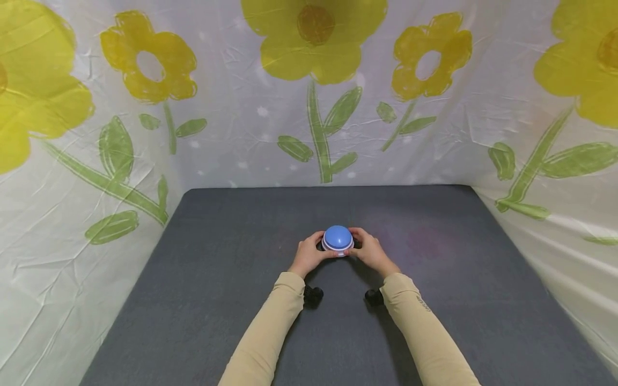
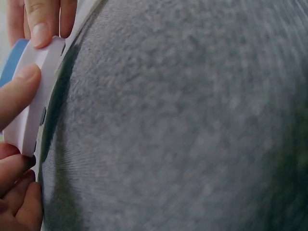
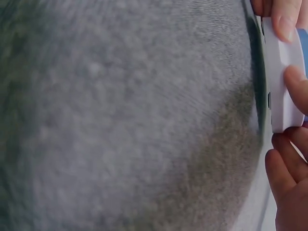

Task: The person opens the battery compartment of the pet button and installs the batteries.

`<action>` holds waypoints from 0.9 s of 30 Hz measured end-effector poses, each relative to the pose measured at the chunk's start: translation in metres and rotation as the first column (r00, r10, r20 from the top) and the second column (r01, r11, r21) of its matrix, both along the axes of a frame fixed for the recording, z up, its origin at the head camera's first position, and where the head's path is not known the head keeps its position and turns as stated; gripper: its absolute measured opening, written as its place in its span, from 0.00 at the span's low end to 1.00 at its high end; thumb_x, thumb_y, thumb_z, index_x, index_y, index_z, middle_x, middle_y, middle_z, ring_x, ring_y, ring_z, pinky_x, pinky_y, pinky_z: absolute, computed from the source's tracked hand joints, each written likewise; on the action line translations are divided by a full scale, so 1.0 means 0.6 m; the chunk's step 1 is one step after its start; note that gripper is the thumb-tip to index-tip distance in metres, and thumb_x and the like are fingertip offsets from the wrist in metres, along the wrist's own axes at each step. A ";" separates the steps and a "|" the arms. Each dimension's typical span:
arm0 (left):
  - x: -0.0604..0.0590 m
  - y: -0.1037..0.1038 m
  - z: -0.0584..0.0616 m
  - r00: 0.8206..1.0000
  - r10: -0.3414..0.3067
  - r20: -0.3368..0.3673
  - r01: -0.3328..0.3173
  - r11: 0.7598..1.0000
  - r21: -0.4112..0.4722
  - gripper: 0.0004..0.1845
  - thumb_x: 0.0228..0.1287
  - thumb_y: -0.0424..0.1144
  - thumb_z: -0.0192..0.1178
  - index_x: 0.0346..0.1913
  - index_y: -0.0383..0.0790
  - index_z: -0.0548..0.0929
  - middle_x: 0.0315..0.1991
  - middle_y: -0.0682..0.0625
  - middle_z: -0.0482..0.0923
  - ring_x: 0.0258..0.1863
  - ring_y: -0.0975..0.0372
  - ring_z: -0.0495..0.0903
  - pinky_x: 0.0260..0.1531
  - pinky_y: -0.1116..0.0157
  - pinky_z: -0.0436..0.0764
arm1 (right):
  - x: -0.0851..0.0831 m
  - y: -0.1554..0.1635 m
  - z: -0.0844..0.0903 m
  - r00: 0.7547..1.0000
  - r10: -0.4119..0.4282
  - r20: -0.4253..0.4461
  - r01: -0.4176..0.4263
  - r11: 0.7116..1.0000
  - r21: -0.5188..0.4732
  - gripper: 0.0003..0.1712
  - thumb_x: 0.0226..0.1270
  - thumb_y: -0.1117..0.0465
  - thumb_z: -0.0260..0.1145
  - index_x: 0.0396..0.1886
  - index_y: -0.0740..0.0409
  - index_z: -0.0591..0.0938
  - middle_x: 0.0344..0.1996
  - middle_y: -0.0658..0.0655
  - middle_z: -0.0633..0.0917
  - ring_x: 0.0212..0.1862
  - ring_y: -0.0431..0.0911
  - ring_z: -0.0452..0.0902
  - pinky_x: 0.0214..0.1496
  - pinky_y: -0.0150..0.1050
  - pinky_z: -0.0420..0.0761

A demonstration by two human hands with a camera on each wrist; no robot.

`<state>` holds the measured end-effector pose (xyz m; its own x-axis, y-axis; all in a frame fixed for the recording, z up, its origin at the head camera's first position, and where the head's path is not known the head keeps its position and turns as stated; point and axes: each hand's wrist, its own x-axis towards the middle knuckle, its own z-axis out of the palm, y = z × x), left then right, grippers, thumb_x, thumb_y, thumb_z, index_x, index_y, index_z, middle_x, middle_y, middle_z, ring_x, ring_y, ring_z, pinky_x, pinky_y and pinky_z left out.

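Note:
A round button with a blue dome and a white base stands on the grey mat, near its middle. My left hand grips its left side and my right hand grips its right side, fingers curled around the rim. The left wrist view shows the white base edge-on with fingertips pressed on it and a sliver of blue dome. In the right wrist view the same base is pinched by fingertips. Whether the base touches the mat cannot be told.
A white cloth printed with yellow flowers walls the mat in on the left, back and right. Black wrist-worn cameras hang under both beige sleeves. Bare grey mat surrounds the button.

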<state>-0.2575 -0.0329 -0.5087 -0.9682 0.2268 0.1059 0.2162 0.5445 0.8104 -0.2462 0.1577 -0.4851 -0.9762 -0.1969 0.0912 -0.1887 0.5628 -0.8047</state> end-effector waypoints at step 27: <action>0.002 -0.039 0.028 0.998 -0.036 0.052 0.048 0.969 -0.241 0.35 0.56 0.52 0.64 0.62 0.34 0.71 0.58 0.41 0.72 0.58 0.52 0.70 0.54 0.54 0.70 | 0.007 0.044 0.014 1.000 -0.002 -0.024 0.005 0.992 0.128 0.29 0.60 0.65 0.66 0.60 0.70 0.70 0.56 0.69 0.74 0.57 0.60 0.69 0.57 0.53 0.69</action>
